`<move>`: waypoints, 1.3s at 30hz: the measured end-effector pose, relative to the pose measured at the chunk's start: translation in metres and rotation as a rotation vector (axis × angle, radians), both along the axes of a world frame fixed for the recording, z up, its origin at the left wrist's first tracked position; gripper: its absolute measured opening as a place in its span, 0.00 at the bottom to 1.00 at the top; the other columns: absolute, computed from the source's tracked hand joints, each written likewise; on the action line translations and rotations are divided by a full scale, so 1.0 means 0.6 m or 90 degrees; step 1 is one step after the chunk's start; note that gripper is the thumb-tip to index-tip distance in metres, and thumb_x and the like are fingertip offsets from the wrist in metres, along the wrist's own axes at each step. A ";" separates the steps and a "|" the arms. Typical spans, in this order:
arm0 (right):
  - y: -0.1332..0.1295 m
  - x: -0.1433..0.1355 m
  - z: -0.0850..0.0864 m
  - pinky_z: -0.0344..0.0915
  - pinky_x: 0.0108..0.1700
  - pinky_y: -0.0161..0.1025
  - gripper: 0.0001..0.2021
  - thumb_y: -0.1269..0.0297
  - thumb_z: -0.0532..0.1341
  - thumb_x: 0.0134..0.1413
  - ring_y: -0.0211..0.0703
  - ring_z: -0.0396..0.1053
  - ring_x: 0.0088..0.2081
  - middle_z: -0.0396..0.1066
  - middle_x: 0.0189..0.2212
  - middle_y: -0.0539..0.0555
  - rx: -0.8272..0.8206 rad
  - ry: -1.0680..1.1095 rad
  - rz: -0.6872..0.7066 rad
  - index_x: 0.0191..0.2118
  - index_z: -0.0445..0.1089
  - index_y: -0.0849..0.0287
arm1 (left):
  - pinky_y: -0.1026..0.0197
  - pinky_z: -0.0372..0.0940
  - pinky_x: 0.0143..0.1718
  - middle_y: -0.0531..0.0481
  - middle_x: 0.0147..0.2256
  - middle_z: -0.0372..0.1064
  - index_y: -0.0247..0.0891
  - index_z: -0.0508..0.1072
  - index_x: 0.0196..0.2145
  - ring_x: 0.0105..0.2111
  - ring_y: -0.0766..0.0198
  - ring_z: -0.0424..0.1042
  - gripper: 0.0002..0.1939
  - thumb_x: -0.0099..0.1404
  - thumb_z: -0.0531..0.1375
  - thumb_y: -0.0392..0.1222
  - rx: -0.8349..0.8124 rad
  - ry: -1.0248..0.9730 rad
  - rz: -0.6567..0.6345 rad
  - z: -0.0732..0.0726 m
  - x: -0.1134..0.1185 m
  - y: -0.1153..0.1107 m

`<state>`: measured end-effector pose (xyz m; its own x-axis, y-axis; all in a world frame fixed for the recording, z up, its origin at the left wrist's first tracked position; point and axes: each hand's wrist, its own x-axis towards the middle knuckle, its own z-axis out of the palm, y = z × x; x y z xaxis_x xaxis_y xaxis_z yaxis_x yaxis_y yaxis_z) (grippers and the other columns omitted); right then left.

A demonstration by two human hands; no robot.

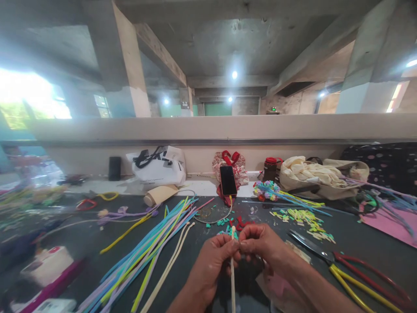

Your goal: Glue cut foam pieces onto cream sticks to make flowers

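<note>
In front of me, my left hand [213, 258] is closed around a cream pipe-cleaner stem [233, 282] that stands nearly upright with a small knob at its top. My right hand [260, 241] is pinched just beside the stem, its fingertips meeting those of the left. Whatever lies between the right fingertips is hidden. Similar cream stems [176, 250] with knobbed ends lie to the left. Next to them is a long bundle of blue, lilac and yellow-green pipe cleaners [143, 256]. Red and teal bits [241, 224] are scattered just beyond my hands.
Large shears [330, 258] with red and yellow handles lie at right. Behind them is a pile of short yellow-green pieces [302, 217]. A phone [228, 180] on a cable leans at the back, between a white bag [159, 167] and a dark bottle [270, 169].
</note>
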<state>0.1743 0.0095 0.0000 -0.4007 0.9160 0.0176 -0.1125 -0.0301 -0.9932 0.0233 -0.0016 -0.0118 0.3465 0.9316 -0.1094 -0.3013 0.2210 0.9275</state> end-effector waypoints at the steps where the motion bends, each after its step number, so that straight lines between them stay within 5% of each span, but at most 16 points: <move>1: 0.001 0.002 -0.001 0.53 0.18 0.26 0.10 0.62 0.66 0.35 0.29 0.60 0.15 0.66 0.13 0.47 0.001 0.003 0.009 0.22 0.67 0.64 | 0.71 0.48 0.15 0.55 0.16 0.62 0.33 0.66 0.20 0.13 0.76 0.55 0.13 0.49 0.62 0.46 0.000 0.002 -0.005 0.000 0.001 -0.002; 7: 0.004 0.005 0.006 0.54 0.18 0.27 0.11 0.62 0.66 0.35 0.30 0.61 0.15 0.66 0.14 0.47 -0.004 0.001 0.030 0.22 0.68 0.64 | 0.71 0.47 0.15 0.55 0.16 0.62 0.33 0.66 0.20 0.14 0.76 0.55 0.14 0.48 0.63 0.47 -0.004 -0.002 -0.005 0.009 0.005 -0.008; 15: -0.004 -0.008 0.019 0.55 0.18 0.27 0.12 0.58 0.59 0.44 0.29 0.59 0.16 0.64 0.15 0.46 0.130 -0.102 -0.040 0.24 0.68 0.63 | 0.71 0.47 0.14 0.57 0.16 0.59 0.34 0.65 0.19 0.13 0.77 0.53 0.15 0.47 0.62 0.49 -0.021 -0.032 0.029 0.009 0.006 -0.005; 29: 0.018 0.031 0.015 0.51 0.17 0.27 0.08 0.62 0.61 0.42 0.29 0.59 0.16 0.62 0.15 0.44 0.111 -0.095 -0.068 0.24 0.64 0.62 | 0.72 0.48 0.15 0.56 0.16 0.63 0.33 0.69 0.26 0.14 0.76 0.57 0.14 0.48 0.62 0.48 -0.037 0.031 0.044 0.011 0.002 -0.005; 39: 0.010 0.028 0.027 0.54 0.23 0.28 0.06 0.64 0.60 0.43 0.31 0.59 0.21 0.62 0.20 0.46 0.277 -0.220 -0.078 0.22 0.68 0.61 | 0.70 0.53 0.17 0.58 0.16 0.60 0.36 0.68 0.23 0.14 0.74 0.58 0.15 0.43 0.64 0.49 -0.046 0.114 0.094 0.007 0.003 -0.001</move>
<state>0.1910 0.0153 0.0164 -0.3422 0.8936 0.2905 0.2449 0.3833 -0.8905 0.0248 -0.0023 -0.0074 0.1767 0.9582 -0.2249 -0.1670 0.2544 0.9526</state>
